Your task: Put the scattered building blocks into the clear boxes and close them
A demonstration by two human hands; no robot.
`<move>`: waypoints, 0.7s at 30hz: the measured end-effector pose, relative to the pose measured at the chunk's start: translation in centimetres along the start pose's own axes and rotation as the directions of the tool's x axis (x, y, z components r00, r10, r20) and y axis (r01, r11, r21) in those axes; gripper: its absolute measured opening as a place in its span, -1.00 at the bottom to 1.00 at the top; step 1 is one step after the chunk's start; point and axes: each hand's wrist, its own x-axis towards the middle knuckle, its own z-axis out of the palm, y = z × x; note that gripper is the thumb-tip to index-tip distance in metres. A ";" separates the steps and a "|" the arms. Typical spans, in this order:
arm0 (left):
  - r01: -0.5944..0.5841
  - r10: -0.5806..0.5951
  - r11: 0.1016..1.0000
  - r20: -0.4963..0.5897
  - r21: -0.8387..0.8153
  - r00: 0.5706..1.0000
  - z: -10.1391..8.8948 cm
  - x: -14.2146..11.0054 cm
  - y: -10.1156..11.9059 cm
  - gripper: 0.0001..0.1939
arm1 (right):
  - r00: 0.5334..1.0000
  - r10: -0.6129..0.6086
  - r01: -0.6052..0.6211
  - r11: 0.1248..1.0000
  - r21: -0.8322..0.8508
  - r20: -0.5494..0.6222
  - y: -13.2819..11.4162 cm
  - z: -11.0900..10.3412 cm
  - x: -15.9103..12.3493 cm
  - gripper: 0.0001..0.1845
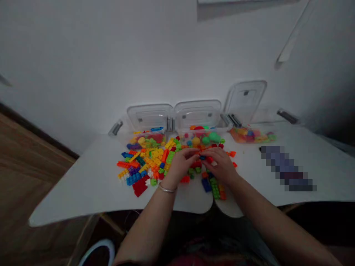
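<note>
My left hand, with a bangle at the wrist, and my right hand meet above the table. Their fingertips pinch a small blue toy brick between them. Something orange shows by the fingertips, but whether it belongs to the held piece I cannot tell. To the left spreads a heap of loose plastic building bricks in many colours. Below my right hand lie a blue brick, a green brick and an orange brick close together. Red and green pieces lie just under my fingers, partly hidden.
Along the wall stand three clear boxes of coloured pieces: a left box, a middle box and a right box, lids raised. A blurred-out object lies at right on the white table. The table's front edge has a notch near me.
</note>
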 end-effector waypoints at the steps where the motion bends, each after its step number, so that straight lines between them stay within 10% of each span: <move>1: -0.047 0.048 0.999 -0.086 0.014 0.995 -0.8 0.0 0.5 -0.84 | 1.000 0.004 -0.004 1.000 -0.020 -0.011 0.3 -0.3 -0.2 -0.80; 3: -0.140 0.162 0.985 -0.247 0.105 0.955 -2.7 0.3 1.5 -0.82 | 0.999 0.020 -0.021 0.998 -0.054 -0.031 0.9 -0.9 -0.8 -0.80; 6: -0.256 0.372 0.924 -0.503 0.285 0.780 -6.4 1.6 2.9 -0.78 | 0.996 0.072 -0.076 0.993 -0.086 -0.052 1.8 -1.6 -1.8 -0.81; 9: -0.196 0.511 0.827 -0.561 0.527 0.651 -10.4 3.5 3.7 -0.78 | 0.990 0.129 -0.133 0.987 -0.087 -0.049 2.5 -1.9 -2.7 -0.81; 15: 0.002 0.585 0.502 -0.342 0.865 0.736 -14.4 5.7 2.9 -0.75 | 0.980 0.192 -0.197 0.974 -0.111 -0.054 3.1 -1.8 -3.1 -0.83; 21: 0.140 0.414 0.415 -0.323 0.899 0.851 -14.1 7.1 1.2 -0.76 | 0.969 0.238 -0.244 0.961 -0.128 -0.061 3.1 -1.7 -2.9 -0.84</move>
